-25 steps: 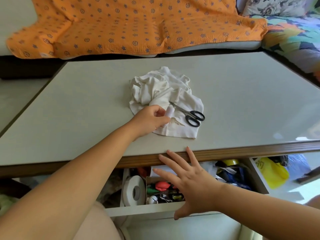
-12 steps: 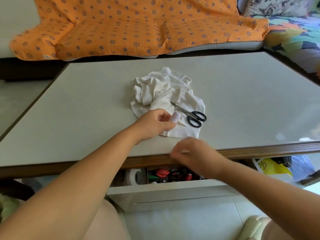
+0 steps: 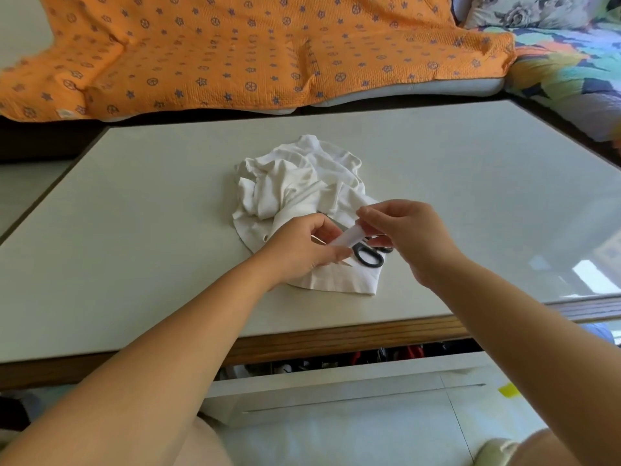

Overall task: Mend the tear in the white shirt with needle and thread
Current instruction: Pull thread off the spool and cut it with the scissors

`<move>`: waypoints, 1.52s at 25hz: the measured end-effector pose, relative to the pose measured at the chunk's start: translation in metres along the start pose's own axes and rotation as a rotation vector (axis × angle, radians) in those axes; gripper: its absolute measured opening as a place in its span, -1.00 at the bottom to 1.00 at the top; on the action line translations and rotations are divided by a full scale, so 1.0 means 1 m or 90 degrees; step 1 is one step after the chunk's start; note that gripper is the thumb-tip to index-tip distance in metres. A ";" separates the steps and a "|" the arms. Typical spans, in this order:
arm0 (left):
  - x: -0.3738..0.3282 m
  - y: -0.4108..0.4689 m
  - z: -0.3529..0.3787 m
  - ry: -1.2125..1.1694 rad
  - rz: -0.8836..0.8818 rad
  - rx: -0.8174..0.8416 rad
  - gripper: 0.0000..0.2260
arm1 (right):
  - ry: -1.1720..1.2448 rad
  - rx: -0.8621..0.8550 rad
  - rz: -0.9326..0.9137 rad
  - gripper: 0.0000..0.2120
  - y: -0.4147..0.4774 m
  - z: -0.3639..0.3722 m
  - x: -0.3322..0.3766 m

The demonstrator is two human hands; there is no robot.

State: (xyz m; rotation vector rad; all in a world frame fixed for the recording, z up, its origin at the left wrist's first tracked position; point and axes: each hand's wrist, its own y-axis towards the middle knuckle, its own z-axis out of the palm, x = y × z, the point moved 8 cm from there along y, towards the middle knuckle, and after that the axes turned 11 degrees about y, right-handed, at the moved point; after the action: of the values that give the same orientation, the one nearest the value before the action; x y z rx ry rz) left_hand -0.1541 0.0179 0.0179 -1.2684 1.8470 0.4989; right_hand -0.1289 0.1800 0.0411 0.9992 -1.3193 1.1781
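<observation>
A crumpled white shirt (image 3: 295, 186) lies in the middle of the pale table (image 3: 134, 230). Just above its near edge my left hand (image 3: 302, 250) grips the lower end of a small white spool of thread (image 3: 349, 237). My right hand (image 3: 403, 237) pinches the spool's upper end with fingertips and thumb. Black-handled scissors (image 3: 369, 258) lie on the shirt directly under the two hands, their blades mostly hidden. No needle is visible.
An orange patterned blanket (image 3: 235, 52) covers the sofa behind the table, with a multicoloured quilt (image 3: 571, 72) at the right. Under the table's wooden front edge a white drawer (image 3: 336, 385) stands slightly open, with clutter inside.
My right hand left the drawer, which slid almost closed, and rose over the table to pinch the spool. My left hand lifted the spool slightly toward it.
</observation>
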 end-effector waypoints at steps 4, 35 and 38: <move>0.010 0.009 -0.010 -0.085 -0.033 -0.040 -0.81 | -0.017 -0.007 0.011 -0.87 0.013 0.002 -0.005; 0.023 0.031 -0.022 -0.141 -0.063 -0.103 -0.80 | -0.414 -0.112 -0.004 -0.82 0.054 -0.021 -0.004; 0.017 0.032 -0.020 -0.158 -0.041 -0.100 -0.77 | -0.222 0.062 -0.003 -0.85 0.040 0.012 0.002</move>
State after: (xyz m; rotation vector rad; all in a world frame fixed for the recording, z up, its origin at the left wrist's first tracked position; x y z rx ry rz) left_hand -0.1934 0.0070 0.0124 -1.3014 1.5804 0.7428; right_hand -0.1703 0.1750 0.0391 1.3225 -1.5387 1.1054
